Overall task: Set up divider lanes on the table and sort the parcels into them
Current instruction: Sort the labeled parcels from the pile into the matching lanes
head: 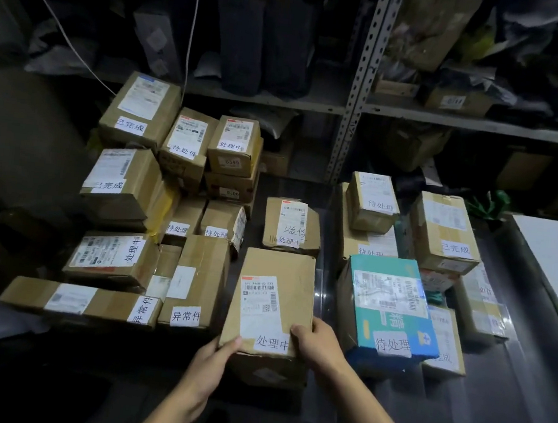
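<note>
Both hands grasp one cardboard parcel (273,300) at lower centre of the frame. The left hand (211,364) holds its near left corner, thumb curled on top; the right hand (317,344) holds the near right edge, fingers (299,332) curled over the top face. The parcel is a plain brown box, creased, bearing a printed shipping label and a white handwritten tag. It rests on the dark, glossy table (491,406).

Directly behind it lies a smaller dented brown box (291,226) with a torn top. At left of the frame, a dense stack of brown boxes (155,198) — all taped, each with a white tag. At right, a teal printed carton (389,309) stands among more brown boxes (440,231). A white flat panel (553,274) lies at the right edge.

Across the upper frame — perforated grey metal shelving (361,82), holding dark plastic mailer bags (265,37) and further cartons.
</note>
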### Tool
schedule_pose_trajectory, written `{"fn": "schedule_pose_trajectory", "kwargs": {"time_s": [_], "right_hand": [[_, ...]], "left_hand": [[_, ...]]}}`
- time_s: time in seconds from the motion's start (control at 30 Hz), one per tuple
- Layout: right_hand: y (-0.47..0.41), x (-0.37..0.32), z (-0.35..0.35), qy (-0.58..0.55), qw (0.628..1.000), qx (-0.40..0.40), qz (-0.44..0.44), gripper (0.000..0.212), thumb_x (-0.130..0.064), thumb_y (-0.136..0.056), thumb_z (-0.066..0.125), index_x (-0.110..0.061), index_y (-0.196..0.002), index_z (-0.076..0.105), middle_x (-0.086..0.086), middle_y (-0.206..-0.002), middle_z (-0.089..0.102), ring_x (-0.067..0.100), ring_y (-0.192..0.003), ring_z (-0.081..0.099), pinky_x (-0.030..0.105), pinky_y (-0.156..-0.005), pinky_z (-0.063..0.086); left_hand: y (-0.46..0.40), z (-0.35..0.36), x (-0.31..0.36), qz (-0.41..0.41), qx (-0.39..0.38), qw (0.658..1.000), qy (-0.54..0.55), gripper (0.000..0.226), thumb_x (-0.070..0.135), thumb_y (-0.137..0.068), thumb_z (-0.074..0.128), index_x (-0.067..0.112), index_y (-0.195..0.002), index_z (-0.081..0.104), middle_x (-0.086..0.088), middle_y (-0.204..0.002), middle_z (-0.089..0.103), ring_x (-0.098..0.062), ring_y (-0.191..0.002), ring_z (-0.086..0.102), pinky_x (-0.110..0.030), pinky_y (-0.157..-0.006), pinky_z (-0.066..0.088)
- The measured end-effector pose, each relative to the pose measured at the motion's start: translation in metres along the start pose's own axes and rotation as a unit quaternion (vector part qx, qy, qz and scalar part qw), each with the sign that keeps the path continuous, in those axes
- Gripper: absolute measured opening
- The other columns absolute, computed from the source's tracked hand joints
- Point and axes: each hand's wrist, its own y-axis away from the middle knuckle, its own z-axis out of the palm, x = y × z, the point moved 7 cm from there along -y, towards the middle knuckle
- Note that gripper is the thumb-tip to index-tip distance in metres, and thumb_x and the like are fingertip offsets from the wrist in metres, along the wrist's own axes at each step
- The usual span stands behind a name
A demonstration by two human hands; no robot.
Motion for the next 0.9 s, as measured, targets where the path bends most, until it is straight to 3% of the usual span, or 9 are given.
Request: {"fn": "schedule_pose_trajectory", "kwargs": {"time_s": [0.07, 0.13, 0.33, 0.5, 0.7, 0.9], "right_hand": [[-0.008, 0.006, -0.002, 0.019, 0.999, 0.012, 0.03, 0.037, -0.017, -0.092, 0.054, -0.006, -0.127, 0.058, 0.008, -0.117, 0.068, 0.02, -0.102, 0.066, 0.033, -0.089, 0.055], [-0.015, 0.005, -0.005, 0.026, 0.999, 0.028, 0.037, 0.037, -0.015, -0.091, 0.055, -0.005, -0.127, 0.058, 0.011, -0.121, 0.067, 0.024, -0.107, 0.064, 0.035, -0.094, 0.052], [-0.028, -0.007, -0.011, 0.049, 0.995, 0.075, 0.043, 0.037, -0.014, -0.092, 0.055, -0.005, -0.127, 0.059, 0.011, -0.124, 0.065, 0.028, -0.115, 0.061, 0.023, -0.08, 0.04], [-0.034, 0.011, -0.009, 0.082, 0.989, 0.105, 0.071, 0.039, -0.016, -0.093, 0.055, -0.004, -0.13, 0.056, 0.016, -0.129, 0.062, 0.032, -0.118, 0.059, 0.023, -0.079, 0.04], [-0.038, 0.01, -0.007, 0.118, 0.985, 0.118, 0.051, 0.038, -0.016, -0.094, 0.054, -0.003, -0.13, 0.052, 0.018, -0.13, 0.061, 0.034, -0.119, 0.057, 0.03, -0.09, 0.046], [-0.033, -0.003, -0.003, 0.135, 0.98, 0.145, 0.001, 0.041, -0.01, -0.092, 0.053, -0.001, -0.131, 0.045, 0.02, -0.129, 0.059, 0.037, -0.119, 0.057, 0.033, -0.093, 0.046]], "left_hand": [[-0.012, 0.002, -0.002, 0.0, -0.003, 1.0, -0.018, 0.018, 0.018, -0.094, 0.061, 0.017, -0.11, 0.07, 0.0, -0.107, 0.075, -0.016, -0.107, 0.068, -0.035, -0.101, 0.047], [-0.024, 0.006, -0.003, 0.001, -0.004, 1.0, -0.023, 0.019, 0.016, -0.094, 0.061, 0.016, -0.112, 0.069, 0.0, -0.106, 0.075, -0.017, -0.105, 0.068, -0.035, -0.099, 0.049], [-0.046, 0.015, -0.007, -0.002, -0.005, 0.999, -0.054, 0.023, 0.015, -0.093, 0.064, 0.019, -0.116, 0.065, 0.001, -0.109, 0.073, -0.013, -0.103, 0.068, -0.032, -0.096, 0.05], [-0.055, 0.024, -0.017, -0.026, -0.007, 0.997, -0.071, 0.029, 0.01, -0.092, 0.065, 0.019, -0.119, 0.059, 0.005, -0.104, 0.07, -0.006, -0.096, 0.065, -0.018, -0.078, 0.049], [-0.057, 0.028, -0.024, -0.054, -0.002, 0.993, -0.109, 0.033, 0.018, -0.095, 0.062, 0.014, -0.127, 0.057, -0.001, -0.119, 0.067, -0.013, -0.105, 0.062, -0.025, -0.09, 0.045], [-0.056, 0.022, -0.01, -0.01, -0.002, 0.984, -0.18, 0.044, 0.019, -0.094, 0.062, 0.015, -0.137, 0.051, 0.001, -0.131, 0.061, -0.011, -0.111, 0.058, -0.02, -0.091, 0.041]]}}
